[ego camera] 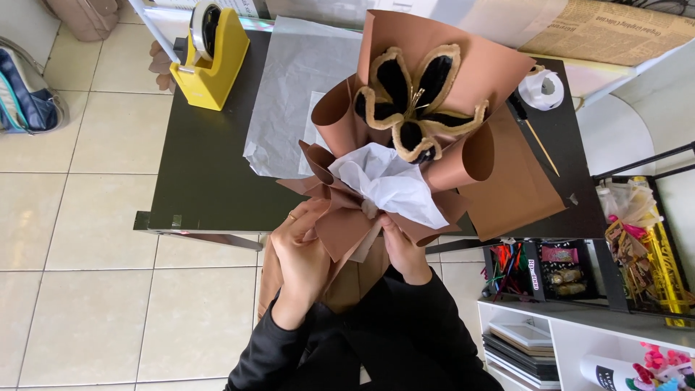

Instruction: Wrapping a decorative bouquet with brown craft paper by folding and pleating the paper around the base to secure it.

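I'm seeing matt brown wrapping paper (499, 170), crinkled white tissue paper (394, 185), a fuzzy black flower (416, 98), and a glossy yellow plastic tape dispenser (213, 65).

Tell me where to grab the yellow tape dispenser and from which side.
Probably grip the yellow tape dispenser across its two flat side walls, coming down from above. It stands upright on the black table, its body narrow. Avoid the top end with the roll and the cutter at the low end.

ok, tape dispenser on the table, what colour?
Yellow; the tape dispenser shows clearly in the head view, at the table's far left corner.
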